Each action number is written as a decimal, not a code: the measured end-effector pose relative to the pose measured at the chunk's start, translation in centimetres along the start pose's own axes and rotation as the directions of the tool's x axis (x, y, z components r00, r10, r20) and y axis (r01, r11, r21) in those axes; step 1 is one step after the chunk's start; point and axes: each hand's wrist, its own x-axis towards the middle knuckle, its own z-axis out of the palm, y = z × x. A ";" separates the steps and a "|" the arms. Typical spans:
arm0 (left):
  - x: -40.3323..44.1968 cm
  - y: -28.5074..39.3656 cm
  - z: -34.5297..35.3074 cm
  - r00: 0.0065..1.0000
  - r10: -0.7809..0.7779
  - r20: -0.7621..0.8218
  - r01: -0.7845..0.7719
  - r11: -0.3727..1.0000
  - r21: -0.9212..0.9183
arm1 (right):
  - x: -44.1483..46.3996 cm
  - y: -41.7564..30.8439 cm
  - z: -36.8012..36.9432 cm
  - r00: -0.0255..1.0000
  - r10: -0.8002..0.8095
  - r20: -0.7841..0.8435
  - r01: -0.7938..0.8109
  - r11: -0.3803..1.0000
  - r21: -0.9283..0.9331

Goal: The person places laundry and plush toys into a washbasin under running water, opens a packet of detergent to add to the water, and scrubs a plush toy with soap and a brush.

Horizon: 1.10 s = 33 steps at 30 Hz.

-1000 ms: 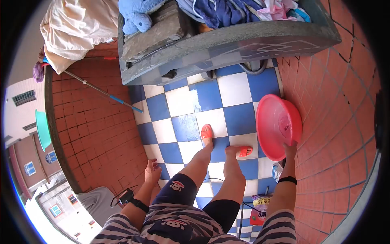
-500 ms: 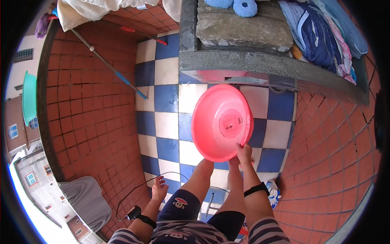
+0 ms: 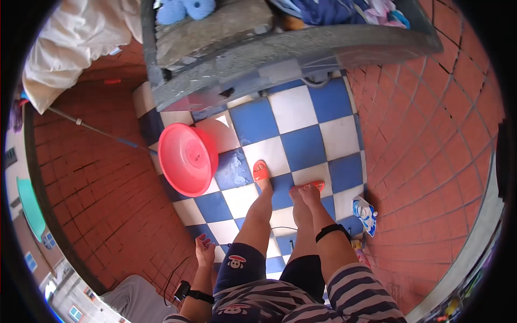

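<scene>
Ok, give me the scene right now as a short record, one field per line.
Left hand: open, beside the dark shorts, nothing visible in it
Right hand: overlaps the orange right slipper in view; grip unclear
Pink plastic basin: no hand on it, near the left wall; floor contact unclear
Washing trough: clothes in it
Jointed pole: slants along the left wall toward the basin
Blue-and-white packet: by the right wall
Floor: blue-and-white checkered tiles

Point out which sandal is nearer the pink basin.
The left foot's sandal: it points ahead and lies on the basin's side, while the right foot's sandal is turned outward, farther from it.
</scene>
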 end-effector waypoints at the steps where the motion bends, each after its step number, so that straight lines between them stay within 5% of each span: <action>1: 0.1 1.4 0.2 0.999 0.013 0.048 -0.010 0.998 -0.063 | 0.0 4.0 -1.8 0.994 0.009 -0.108 -0.014 0.999 -0.041; 2: 0.2 2.7 0.3 0.995 -0.022 0.099 0.035 0.990 -0.134 | -1.3 6.9 -4.6 0.978 0.075 -0.192 -0.083 0.996 -0.034; 5: 3.1 1.2 -0.1 0.982 0.091 0.168 -0.069 0.988 -0.136 | -3.3 16.5 -11.1 0.865 0.491 -0.104 -0.480 0.870 0.114; 6: 2.3 3.7 0.3 0.987 0.040 0.153 -0.037 0.999 -0.024 | -4.2 19.1 -12.3 0.821 0.518 -0.240 -0.515 0.853 0.080; 11: 4.0 3.9 1.9 0.978 0.119 0.174 -0.125 0.992 0.029 | -6.8 31.3 -16.6 0.651 0.650 -0.393 -0.646 0.746 0.164; 14: 1.9 8.6 5.5 0.977 0.173 0.128 -0.183 0.981 0.072 | -6.8 36.7 -17.0 0.650 0.678 -0.343 -0.682 0.720 0.132; 16: 2.2 9.2 6.8 0.900 0.417 0.126 -0.415 0.909 -0.041 | -6.1 40.8 -15.9 0.662 0.690 -0.292 -0.694 0.712 0.107; 18: 4.1 9.9 6.1 0.856 0.466 0.222 -0.485 0.874 0.037 | -4.9 46.9 -12.9 0.708 0.570 -0.416 -0.590 0.802 0.095; 20: 4.5 11.0 6.3 0.805 0.498 0.323 -0.557 0.822 0.118 | -3.9 49.6 -11.5 0.712 0.554 -0.432 -0.552 0.821 0.144; 24: 5.6 12.7 8.9 0.807 0.546 0.226 -0.588 0.780 0.214 | -1.7 54.4 -8.4 0.733 0.597 -0.327 -0.456 0.787 0.415; 26: 5.7 13.2 9.5 0.777 0.579 0.246 -0.626 0.748 0.220 | -1.1 55.8 -6.5 0.717 0.498 -0.488 -0.421 0.867 0.266; 27: 4.1 14.5 11.5 0.796 0.551 0.250 -0.600 0.773 0.206 | -1.0 53.4 -7.1 0.618 0.539 -0.572 -0.567 0.810 0.150; 28: 3.2 15.5 12.9 0.813 0.524 0.251 -0.573 0.798 0.188 | -1.1 52.2 -7.8 0.622 0.539 -0.568 -0.561 0.813 0.157; 30: 3.3 15.8 13.5 0.812 0.522 0.260 -0.578 0.778 0.247 | -0.1 50.4 -8.8 0.675 0.676 -0.295 -0.723 0.686 -0.085; 33: 2.3 16.9 14.9 0.775 0.554 0.303 -0.626 0.740 0.247 | 1.0 53.7 -4.6 0.637 0.673 -0.376 -0.760 0.629 -0.163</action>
